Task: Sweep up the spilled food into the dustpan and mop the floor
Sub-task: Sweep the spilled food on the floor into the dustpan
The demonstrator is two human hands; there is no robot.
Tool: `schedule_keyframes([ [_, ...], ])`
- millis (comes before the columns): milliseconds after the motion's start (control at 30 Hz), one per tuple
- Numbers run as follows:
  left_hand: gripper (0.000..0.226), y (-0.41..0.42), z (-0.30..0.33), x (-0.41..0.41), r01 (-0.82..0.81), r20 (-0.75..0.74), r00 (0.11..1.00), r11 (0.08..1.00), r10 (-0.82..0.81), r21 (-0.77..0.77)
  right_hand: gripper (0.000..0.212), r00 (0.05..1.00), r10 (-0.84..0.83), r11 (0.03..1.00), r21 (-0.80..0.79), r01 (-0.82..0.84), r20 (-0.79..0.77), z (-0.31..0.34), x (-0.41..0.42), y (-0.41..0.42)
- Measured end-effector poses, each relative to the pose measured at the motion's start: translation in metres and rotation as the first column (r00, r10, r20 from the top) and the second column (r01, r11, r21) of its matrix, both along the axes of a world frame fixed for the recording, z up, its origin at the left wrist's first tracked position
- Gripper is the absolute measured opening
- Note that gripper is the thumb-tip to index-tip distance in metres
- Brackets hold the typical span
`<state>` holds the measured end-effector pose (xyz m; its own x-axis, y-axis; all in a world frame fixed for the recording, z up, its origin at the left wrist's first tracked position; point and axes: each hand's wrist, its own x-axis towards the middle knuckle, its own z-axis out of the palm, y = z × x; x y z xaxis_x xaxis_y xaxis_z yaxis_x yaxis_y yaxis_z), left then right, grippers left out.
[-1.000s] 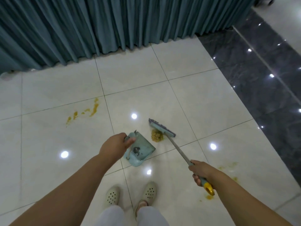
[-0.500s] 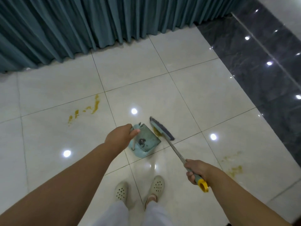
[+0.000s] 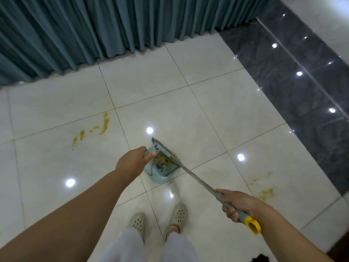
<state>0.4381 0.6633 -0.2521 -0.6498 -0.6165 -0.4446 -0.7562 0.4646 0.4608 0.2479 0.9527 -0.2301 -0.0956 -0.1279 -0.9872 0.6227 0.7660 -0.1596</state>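
Between both grips, spilled food [image 3: 166,159] inside dustpan [image 3: 160,172]; left hand [image 3: 132,162] clutching its handle, right hand [image 3: 236,204] clutching broom [image 3: 196,176].

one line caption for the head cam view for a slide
Left hand steadies the dustpan while the right hand sweeps food in with the broom.

Open tile floor [image 3: 217,110] ahead and right of dustpan [image 3: 156,176]; curtain [image 3: 113,25] closes off far side, hem touching floor. Broom [image 3: 164,148] head lies across dustpan mouth, shaft [image 3: 198,178] slanting back to right hand [image 3: 236,205]. Left hand [image 3: 132,161] at dustpan handle. Smear [image 3: 94,129] on tile left, stain [image 3: 264,191] right. Shoes [image 3: 158,220] just behind dustpan.
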Motion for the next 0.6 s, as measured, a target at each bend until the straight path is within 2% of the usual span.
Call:
schedule_keyframes([
  [167,0.043,0.002,0.004,0.016,-0.071,-0.019,0.997,0.996,0.072,0.062,0.044,0.996,0.038,0.999,0.012,-0.037,-0.075,-0.003,-0.003,-0.024],
  [333,0.043,0.005,0.004,0.034,-0.123,-0.043,0.991,0.99,0.126,0.071,0.045,0.973,0.156,0.987,0.054,-0.149,-0.169,-0.017,-0.012,-0.059],
  [467,0.042,0.005,0.002,0.043,-0.14,-0.03,0.989,0.988,0.142,0.071,0.047,0.926,0.309,0.948,0.143,-0.283,-0.216,-0.032,-0.007,-0.071],
  [600,0.042,0.005,0.002,0.046,-0.14,-0.042,0.989,0.986,0.144,0.089,0.049,0.9,0.373,0.92,0.216,-0.328,-0.224,-0.035,0.001,-0.057],
])
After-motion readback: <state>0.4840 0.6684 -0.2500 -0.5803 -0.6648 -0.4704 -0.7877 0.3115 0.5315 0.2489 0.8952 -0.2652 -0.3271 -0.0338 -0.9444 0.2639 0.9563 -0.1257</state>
